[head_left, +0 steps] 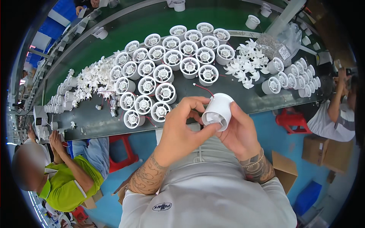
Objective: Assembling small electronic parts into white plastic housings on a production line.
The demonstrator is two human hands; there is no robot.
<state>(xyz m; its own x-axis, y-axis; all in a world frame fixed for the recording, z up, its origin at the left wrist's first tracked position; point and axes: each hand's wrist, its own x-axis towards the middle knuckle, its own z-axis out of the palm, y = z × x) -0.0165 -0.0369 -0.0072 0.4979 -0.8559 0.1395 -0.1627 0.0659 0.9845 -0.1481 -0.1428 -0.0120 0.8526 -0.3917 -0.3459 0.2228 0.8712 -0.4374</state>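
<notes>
Between my two hands is a white round fan housing (222, 103), tilted so its open end faces me. White impeller blades (215, 117) show inside it, and a thin red wire sticks out on its far left side. My right hand (240, 132) is wrapped around the housing's right side. On the left, my left hand (187, 122) grips the rim, its thumb at the opening by the blades. Several fan housings (173, 57) with spoked fronts stand grouped on the dark bench (243, 99) beyond my hands. Loose white impellers (249, 60) lie in a pile to their right.
Another impeller pile (93, 78) and small wired motors (113, 102) lie left of the housings. More housings (292, 78) stand at right, near a clear plastic bag (289, 38). Behind runs a green conveyor belt (213, 15). Co-workers sit left and right; red stools (292, 121) and cardboard boxes (327, 152) are below.
</notes>
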